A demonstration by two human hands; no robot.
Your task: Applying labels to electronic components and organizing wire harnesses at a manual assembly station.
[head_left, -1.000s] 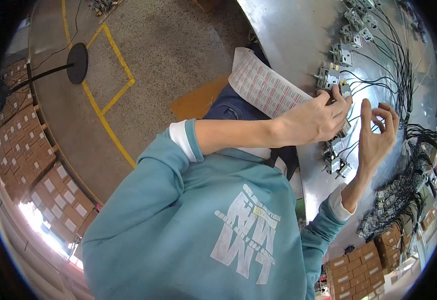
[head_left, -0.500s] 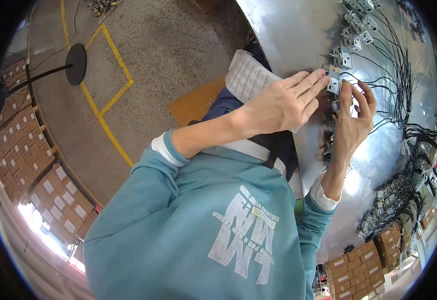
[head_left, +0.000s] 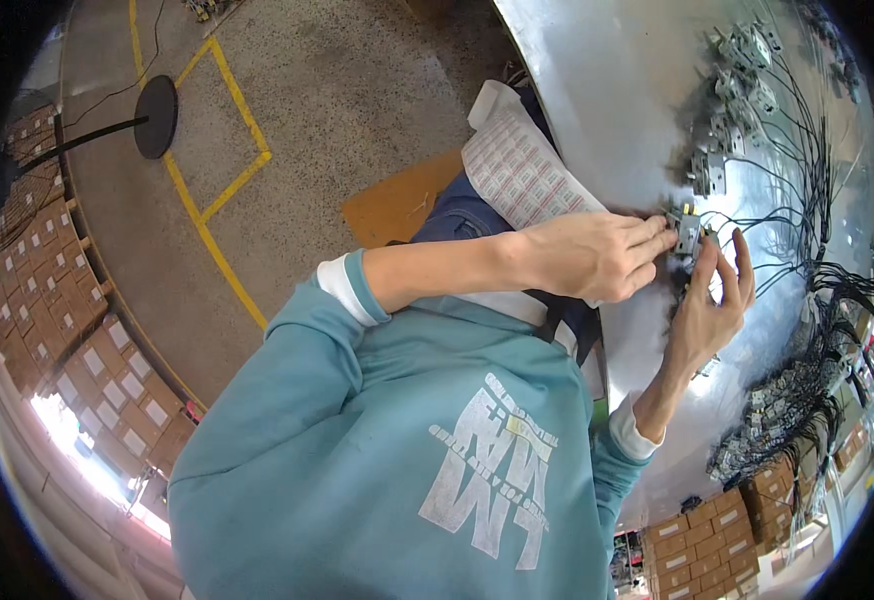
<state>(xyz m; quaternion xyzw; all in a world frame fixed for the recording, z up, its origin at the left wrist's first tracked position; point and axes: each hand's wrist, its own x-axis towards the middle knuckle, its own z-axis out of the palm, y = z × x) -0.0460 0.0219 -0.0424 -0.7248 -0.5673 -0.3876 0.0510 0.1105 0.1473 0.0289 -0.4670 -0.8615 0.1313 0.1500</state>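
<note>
My left hand [head_left: 602,255] reaches across from the left, its fingers held close together and its thumb hidden. Its fingertips press on the left side of a small silvery metal part [head_left: 688,236] with a yellow spot and a black cable. On the other side of that part is my right hand [head_left: 712,320], one digit up against it, the other fingers spread and slightly bent. A long sheet of white labels with reddish print [head_left: 522,165] lies over my lap, running under my left hand.
Several similar metal parts [head_left: 742,95] stand in a row up the shiny metal table [head_left: 597,90], their black cables [head_left: 812,190] trailing right. A heap of such parts [head_left: 782,420] lies at the lower right. Stacked cartons [head_left: 107,390] and a round black stand base [head_left: 157,117] are at left.
The view has shifted, so hands, table and parts appear lower. More of the label sheet shows. My left fingertips remain at the metal part, and my right fingers have spread a little.
</note>
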